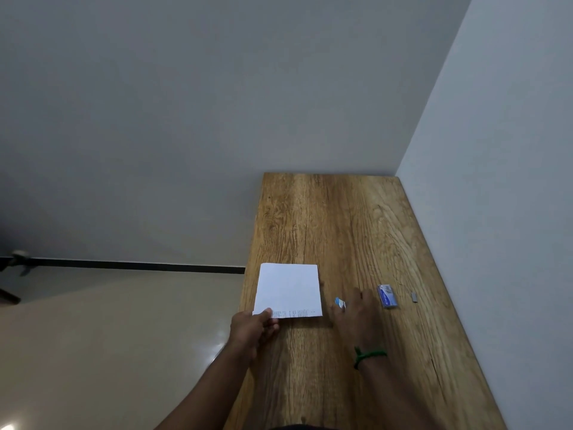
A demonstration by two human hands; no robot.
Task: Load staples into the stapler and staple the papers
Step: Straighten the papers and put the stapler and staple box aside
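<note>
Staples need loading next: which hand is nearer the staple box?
Right. The right hand lies just left of the staple box, by the stapler; the left hand pinches a near corner of the papers, farther left.

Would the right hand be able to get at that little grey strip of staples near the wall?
Probably yes. The small grey staple strip lies uncovered on the wooden table, just right of the blue staple box; the right hand would only have to pass over that low box.
</note>
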